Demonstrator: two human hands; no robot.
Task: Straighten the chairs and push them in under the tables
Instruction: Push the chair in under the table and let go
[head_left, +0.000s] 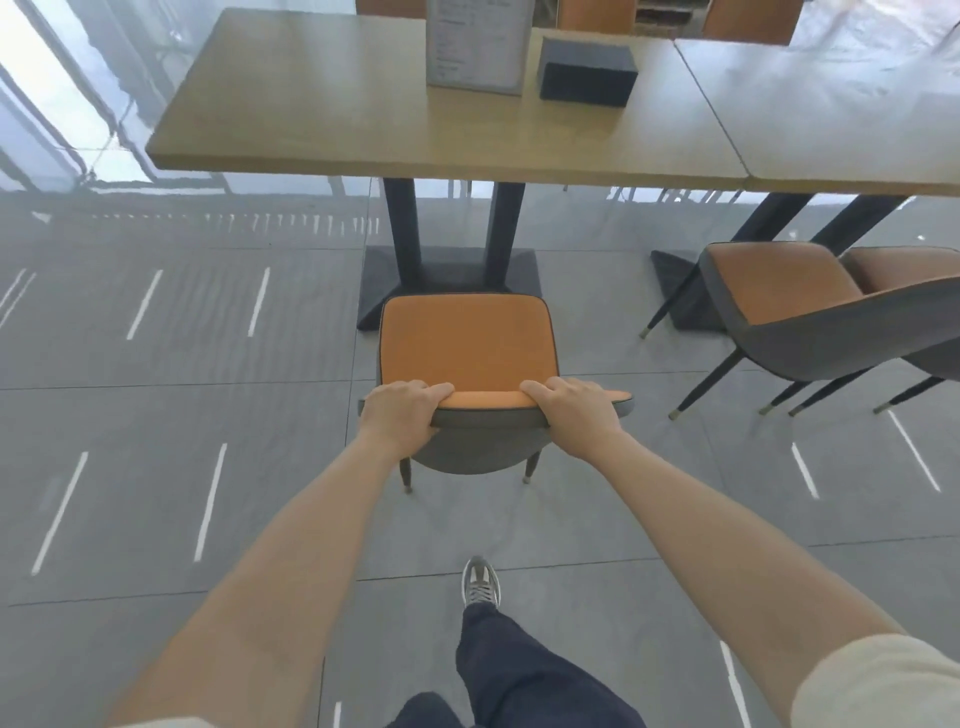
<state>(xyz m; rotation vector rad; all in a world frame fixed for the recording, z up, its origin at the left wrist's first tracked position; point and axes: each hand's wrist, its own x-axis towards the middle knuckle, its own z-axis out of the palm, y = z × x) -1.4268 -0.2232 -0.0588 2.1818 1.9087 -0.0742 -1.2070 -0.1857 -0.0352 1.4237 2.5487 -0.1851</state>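
Both hands are clamped on the top rail of the orange-seated chair (470, 345): the left hand (402, 410) grips the left end of the backrest, the right hand (574, 410) the right end, fingers curled over the front edge. The chair stands squarely in front of the wooden bench (322, 104), its seat still out in the open on the near side, the front edge close to the bench's dark pedestal base (452, 273).

The main hazard, as I judge it, is that base. Its twin posts and wide foot plate sit right in the chair's path, so a hard push could drive the front legs into the plate and stop the chair short or jolt the bench. That jolt might topple the upright menu stand (478, 47) or shift the dark box (587, 70) on top.

An uneven push from one hand would swing the chair askew. The glossy tiled floor (156, 415) may let the legs skid or scrape. The neighbouring chair (810, 312) at the right stands angled, well apart, and looks unlikely to interfere.
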